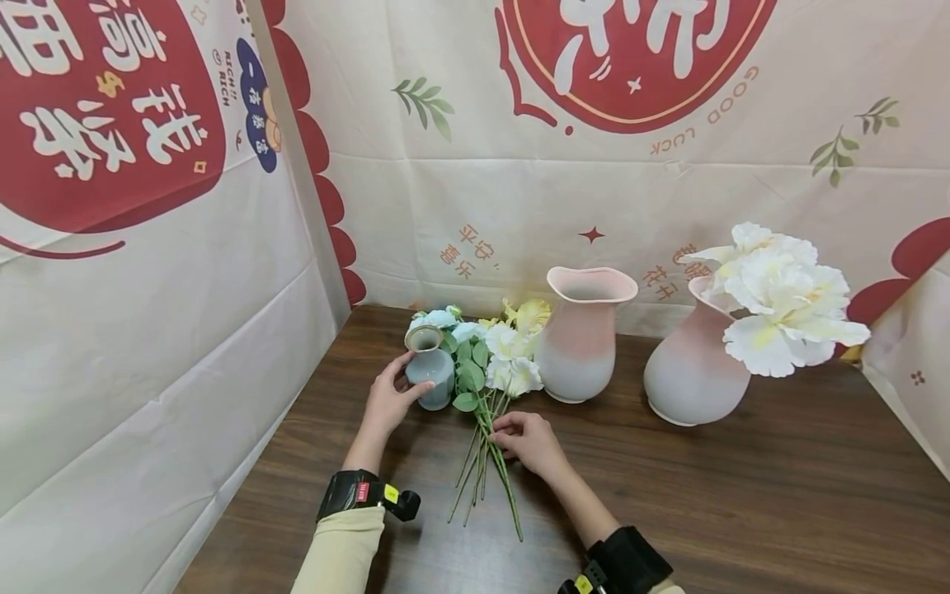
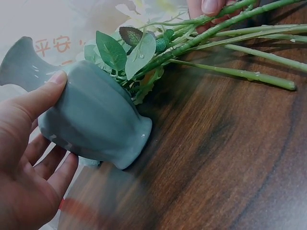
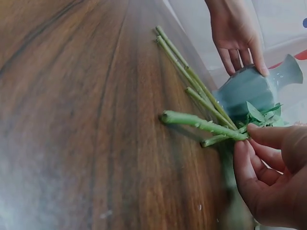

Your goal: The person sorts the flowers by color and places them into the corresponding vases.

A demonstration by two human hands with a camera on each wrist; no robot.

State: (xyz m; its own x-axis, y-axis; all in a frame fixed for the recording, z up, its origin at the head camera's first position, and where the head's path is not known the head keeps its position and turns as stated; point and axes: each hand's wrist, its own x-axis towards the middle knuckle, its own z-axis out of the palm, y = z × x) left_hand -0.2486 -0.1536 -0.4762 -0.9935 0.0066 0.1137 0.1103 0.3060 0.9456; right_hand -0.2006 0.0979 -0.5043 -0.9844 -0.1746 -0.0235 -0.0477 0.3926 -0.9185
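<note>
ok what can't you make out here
Head view: stems of the large white blooms, hidden by the rightmost pink-and-white vase.
Head view: print on the red wrist-strap label, too small.
Left wrist view: most of the right hand, cut off by the top edge.
Right wrist view: upper ends of the green stems, behind that hand and leaves.

Pale yellow sleeves (image 1: 340,554) and black wrist straps (image 1: 630,562) with yellow tags (image 1: 391,494), plus a red label (image 1: 362,492) on the left.

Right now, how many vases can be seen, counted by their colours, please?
Blue-grey vase: 1, held by the left hand
Pink-and-white vases: 2, the right one with white flowers at its mouth
Total: 3
</note>
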